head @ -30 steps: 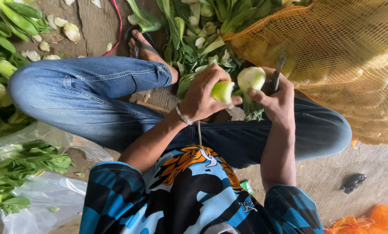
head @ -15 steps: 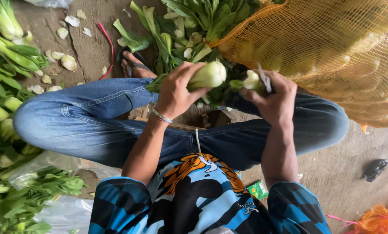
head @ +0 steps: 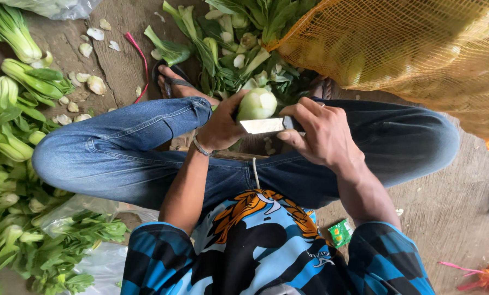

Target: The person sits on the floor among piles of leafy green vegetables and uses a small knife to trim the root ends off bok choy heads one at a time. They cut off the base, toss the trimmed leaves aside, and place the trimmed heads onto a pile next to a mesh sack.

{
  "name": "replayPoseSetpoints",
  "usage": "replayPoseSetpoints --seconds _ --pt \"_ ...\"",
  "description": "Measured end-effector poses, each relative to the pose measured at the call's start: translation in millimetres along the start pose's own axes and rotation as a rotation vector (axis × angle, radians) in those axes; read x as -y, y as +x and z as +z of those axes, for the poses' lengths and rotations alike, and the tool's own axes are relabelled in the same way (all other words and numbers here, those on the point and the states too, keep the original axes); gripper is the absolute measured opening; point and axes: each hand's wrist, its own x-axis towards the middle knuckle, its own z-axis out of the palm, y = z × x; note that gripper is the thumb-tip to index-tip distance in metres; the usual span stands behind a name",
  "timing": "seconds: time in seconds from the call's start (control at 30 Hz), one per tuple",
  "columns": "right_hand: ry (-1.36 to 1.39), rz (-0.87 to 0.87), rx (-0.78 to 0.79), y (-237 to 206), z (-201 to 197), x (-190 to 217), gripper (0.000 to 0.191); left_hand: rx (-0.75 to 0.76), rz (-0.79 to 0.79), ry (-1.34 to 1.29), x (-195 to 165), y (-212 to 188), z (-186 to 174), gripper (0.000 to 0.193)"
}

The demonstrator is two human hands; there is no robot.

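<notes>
Bok choy: pale green bulb end, held above the lap between both knees, base turned toward the blade.
Left hand: fingers curled around the bok choy from the side, thumb up along it; firm grasp.
Right hand: fingers closed around the handle of a knife; flat pale blade lying across the base of the bok choy.
Blade and fingers: edge just beside the left thumb, close to touching.
Risk, cut: likely nick to the left thumb if the blade slipped off the smooth stem; cause would be the short gap and a cut made in the air with no support.
Risk, drop: possible fall of the bulb into the lap if the grasp loosened under pressure.
Trimmings: pale stem pieces scattered on the ground beyond the left knee.
Sorted greens: heaped along the left side, more ahead near the feet.
Mesh sack: orange-yellow netting, bulging, at the right.
Surface: bare, rough concrete floor, damp-looking and dirty.
Room: little else shown; plastic sheeting near the left hip.
</notes>
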Motion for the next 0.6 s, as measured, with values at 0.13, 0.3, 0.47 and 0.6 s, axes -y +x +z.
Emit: replayPoseSetpoints --seconds 0.13,0.3,0.47,0.6 --pt "-0.038 -0.01 -0.006 1.9 1.3 -2.7 0.04 0.052 0.034 0.058 1.3 -4.3 1.2 0.065" --pt "-0.045 -0.032 0.032 -2.1 -0.7 -4.9 0.045 0.074 -0.051 -0.003 0.9 -7.6 3.9 0.064" --pt "-0.125 -0.002 0.062 -4.6 -3.5 -6.2 0.046 0.172 0.043 0.063 0.4 -12.5 -2.4 0.06" --pt "-0.147 0.368 0.059 4.9 -14.7 -38.3 0.043 0.203 0.228 0.169 -1.6 -17.7 -8.9 0.06"
